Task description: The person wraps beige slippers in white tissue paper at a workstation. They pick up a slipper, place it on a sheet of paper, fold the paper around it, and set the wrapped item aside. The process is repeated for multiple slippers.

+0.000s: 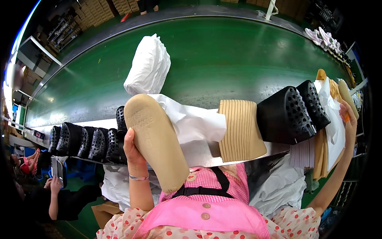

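Observation:
My left hand (136, 153) grips a long beige shoe sole (153, 135) by its left side, thumb in front and the other fingers hidden behind it. A loose sheet of white tissue paper (195, 121) spreads from behind the sole to a beige wedge block (242, 129) with ridged lines. On the far right, my right hand (347, 114) is closed at the edge of white paper (331, 119) standing beside brown sheets; an orange patch shows at its fingers. Between block and papers stand two black wedge shoe soles (284, 113), their undersides dotted with round holes.
A white paper-wrapped bundle (148, 63) lies on the green surface (223, 51) ahead. Several black soles (81, 141) line the metal ledge at left. White plastic bags (280, 185) hang below the ledge. Another person's hands (53, 184) hold something at lower left. Pale shoes (324, 38) stand far right.

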{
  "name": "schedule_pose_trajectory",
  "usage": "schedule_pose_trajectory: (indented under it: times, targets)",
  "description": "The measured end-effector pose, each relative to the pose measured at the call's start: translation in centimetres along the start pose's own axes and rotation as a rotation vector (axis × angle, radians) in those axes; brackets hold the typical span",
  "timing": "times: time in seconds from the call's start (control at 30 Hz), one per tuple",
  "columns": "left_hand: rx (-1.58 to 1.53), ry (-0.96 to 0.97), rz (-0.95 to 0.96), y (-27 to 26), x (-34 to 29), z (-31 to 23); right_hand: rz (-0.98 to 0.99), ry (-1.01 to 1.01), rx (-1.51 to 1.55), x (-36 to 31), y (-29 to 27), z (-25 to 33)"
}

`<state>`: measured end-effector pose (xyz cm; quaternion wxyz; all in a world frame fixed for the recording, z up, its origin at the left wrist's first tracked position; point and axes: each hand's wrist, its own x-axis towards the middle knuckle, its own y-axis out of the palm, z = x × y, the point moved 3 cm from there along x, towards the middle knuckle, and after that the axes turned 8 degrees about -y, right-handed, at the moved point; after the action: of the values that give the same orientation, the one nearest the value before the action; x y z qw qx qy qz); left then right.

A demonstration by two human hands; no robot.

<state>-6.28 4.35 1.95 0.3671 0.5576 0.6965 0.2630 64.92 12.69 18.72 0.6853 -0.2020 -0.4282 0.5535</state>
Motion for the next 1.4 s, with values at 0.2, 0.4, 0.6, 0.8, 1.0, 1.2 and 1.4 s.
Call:
schedule_pose_trajectory:
  times: [0.2,0.4,0.6,0.8,1.0,1.2,1.4]
  targets:
    - [0.126,-0.065,0.174,0.4,-0.2,0.8,-0.241,-0.180,-0.141,-2.1,3.4,12.8]
    - [0.337,-0.159,0.275,3.5,0.2,1.1,0.422,-0.703,0.199,-5.0,22.2,32.0]
    - [0.275,-0.075,0.285,2.7,-0.4,-0.3,0.409,-0.471,0.730,-3.6,30.7,32.4]
    - [0.402,0.248,0.240,-2.4,-2.8,-6.9,0.159,-0.521,0.816,-1.8,26.9,34.7]
    - [1.145,0.959,-0.419,-4.0,-5.4,-12.7,0.243,-0.833,0.743,-1.6,25.2,37.0]
    - [0.152,0.661,-0.108,1.6,0.4,-16.7,0.852,-1.201,0.834,-6.9,26.2,42.0]
    - [0.254,0.162,0.170,5.6,2.8,-6.1,0.552,-1.143,0.631,-5.3,29.5,43.2]
